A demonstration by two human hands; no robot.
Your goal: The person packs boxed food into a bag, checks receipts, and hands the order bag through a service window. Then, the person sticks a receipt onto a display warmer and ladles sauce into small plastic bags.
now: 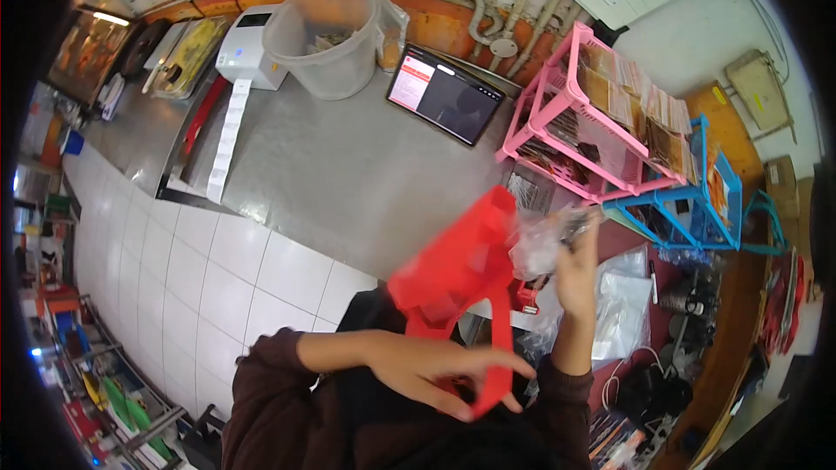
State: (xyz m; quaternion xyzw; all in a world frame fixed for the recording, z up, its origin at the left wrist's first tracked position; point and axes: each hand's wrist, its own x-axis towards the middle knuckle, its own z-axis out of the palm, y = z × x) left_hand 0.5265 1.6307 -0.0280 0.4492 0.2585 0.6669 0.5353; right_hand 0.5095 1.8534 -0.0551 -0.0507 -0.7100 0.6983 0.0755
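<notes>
My left hand (440, 376) is at the handle loop of a red tote bag (457, 244), with the strap between its fingers. The bag lies tilted across the front edge of the metal table, its body creased and slightly blurred. My right hand (577, 274) is raised to the right of the bag, fingers closed on a crinkled clear plastic packet (538, 244). Something dark shows at the top of the packet near my fingertips. A small red tape dispenser (528, 298) sits just below the packet.
On the metal table (305, 174) stand a label printer (252, 48) with a label strip, a translucent bucket (335, 70) and a tablet (447, 96). Pink (570, 91) and blue racks (675, 218) stand at right, above clear plastic bags (623, 305) and cables.
</notes>
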